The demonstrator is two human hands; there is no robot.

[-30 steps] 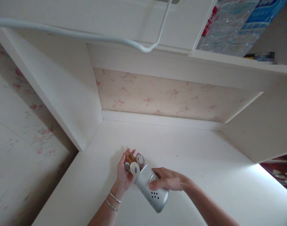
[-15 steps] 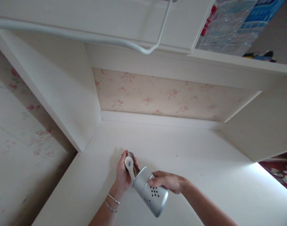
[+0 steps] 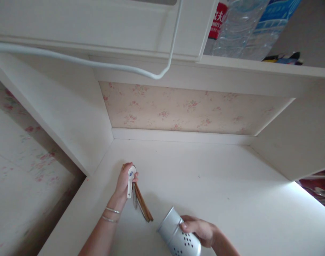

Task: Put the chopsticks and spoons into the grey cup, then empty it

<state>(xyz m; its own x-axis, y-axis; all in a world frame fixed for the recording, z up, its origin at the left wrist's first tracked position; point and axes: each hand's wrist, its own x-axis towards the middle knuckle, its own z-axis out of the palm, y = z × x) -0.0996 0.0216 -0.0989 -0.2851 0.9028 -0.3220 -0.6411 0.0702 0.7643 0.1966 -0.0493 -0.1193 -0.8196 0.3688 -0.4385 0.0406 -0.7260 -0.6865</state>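
Observation:
My left hand (image 3: 124,183) is closed around a bundle of utensils: a white ceramic spoon with a blue mark (image 3: 130,182), wooden chopsticks (image 3: 143,207) and a metal spoon. The bundle is clear of the holder and its lower ends point down towards the white counter (image 3: 205,185). My right hand (image 3: 201,230) grips a silver metal utensil holder with round holes (image 3: 178,238), tilted with its open mouth up and to the left. The holder is apart from the bundle, low and to its right.
The counter sits in a white alcove with floral wallpaper (image 3: 183,108) at the back and side walls left and right. A white wire rail (image 3: 162,73) hangs under the cabinet above. Plastic water bottles (image 3: 239,28) stand on the upper right shelf.
My left hand has drawn the utensils out of the holder and moved up and left with them. My right hand has carried the holder down and to the right.

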